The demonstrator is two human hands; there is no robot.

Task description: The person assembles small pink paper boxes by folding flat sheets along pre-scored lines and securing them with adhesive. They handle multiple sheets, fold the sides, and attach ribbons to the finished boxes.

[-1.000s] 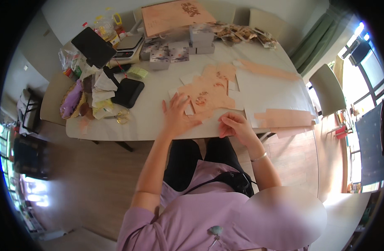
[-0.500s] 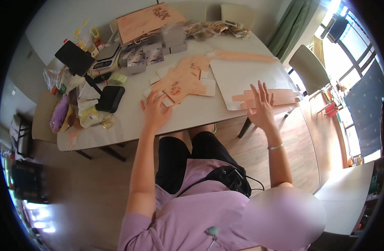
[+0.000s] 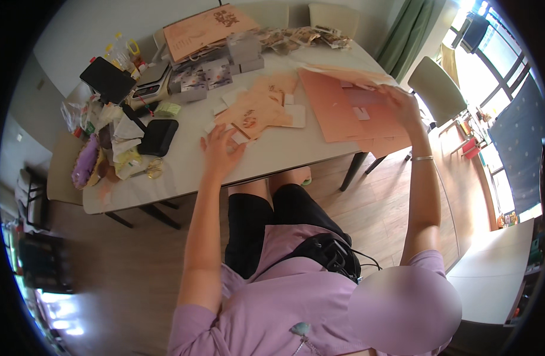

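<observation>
My left hand (image 3: 221, 152) rests flat on the white table (image 3: 171, 178), fingers spread, next to a small white card (image 3: 239, 137) and a pile of small peach printed sheets (image 3: 257, 110). Far out to the right, my right hand (image 3: 401, 102) grips the edge of a large peach flat cardboard sheet (image 3: 335, 107) and lifts it off a stack of similar sheets (image 3: 379, 142) at the table's right end.
A black tablet (image 3: 109, 80), a scale (image 3: 151, 88), a black pouch (image 3: 158, 136) and wrapped items (image 3: 106, 142) crowd the table's left. A large peach board (image 3: 210, 29) and grey boxes (image 3: 246, 50) lie at the back. Chairs (image 3: 436, 89) stand to the right.
My right hand reached from the table's near edge out to the right and took hold of a large peach sheet, raising it. My left hand stayed on the table.
</observation>
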